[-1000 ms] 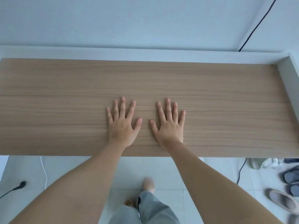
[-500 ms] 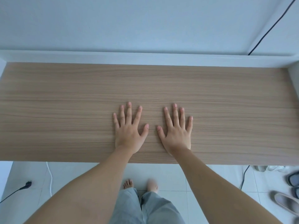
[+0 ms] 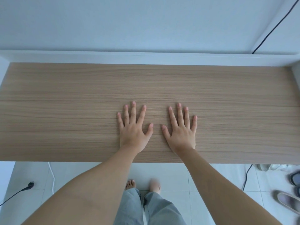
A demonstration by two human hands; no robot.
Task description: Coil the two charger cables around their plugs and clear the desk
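Note:
My left hand (image 3: 134,129) lies flat, palm down, on the wooden desk (image 3: 65,103), fingers spread and holding nothing. Beside it, a thumb's width apart, my right hand (image 3: 181,129) rests the same way, palm down and fingers apart. Both sit near the middle of the desk's front edge. No charger, plug or cable is on the desk top in this view.
White walls close the desk at the back and both sides. A black cable (image 3: 276,25) runs down the right wall. On the tiled floor lie a black plug (image 3: 30,185), a white cord (image 3: 51,174), another dark cable (image 3: 246,177) and several shoes (image 3: 287,200) at right.
Both hands stay flat on the desk. The view has shifted, so the desk and hands appear lower and further right in the frame.

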